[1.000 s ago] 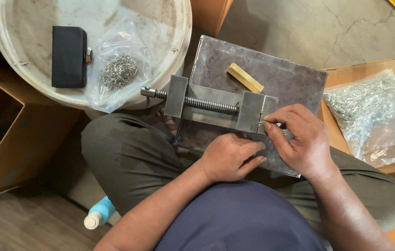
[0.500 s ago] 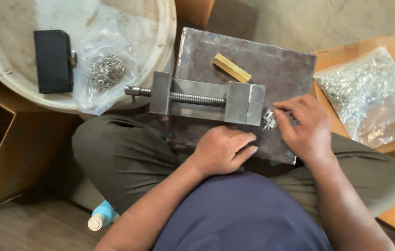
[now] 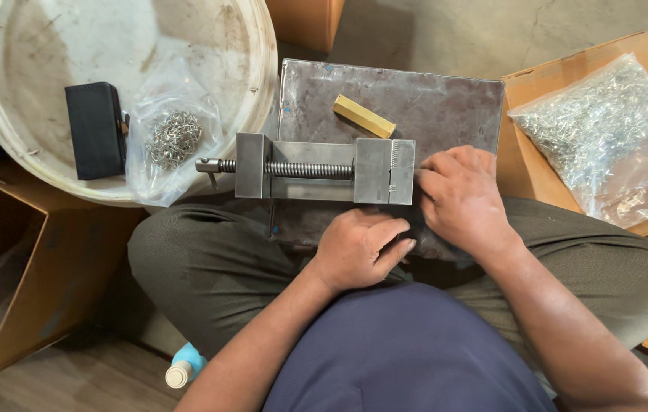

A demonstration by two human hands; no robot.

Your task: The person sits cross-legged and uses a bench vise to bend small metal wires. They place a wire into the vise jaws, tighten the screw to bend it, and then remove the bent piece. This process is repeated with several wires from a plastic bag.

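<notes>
The steel plate [image 3: 415, 99] on the lap carries the small vise [image 3: 324, 169], its screw axis running left to right; the right hand [image 3: 461, 200], nearer, abuts the vise's right end with fingers curled together, and the left hand [image 3: 358, 248] rests loosely closed, holding nothing visible, just below it.

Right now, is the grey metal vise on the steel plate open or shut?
Shut, as far as shows: the grey metal vise has its sliding jaw against the end block, no gap visible. The right hand covers that end partly.
</notes>
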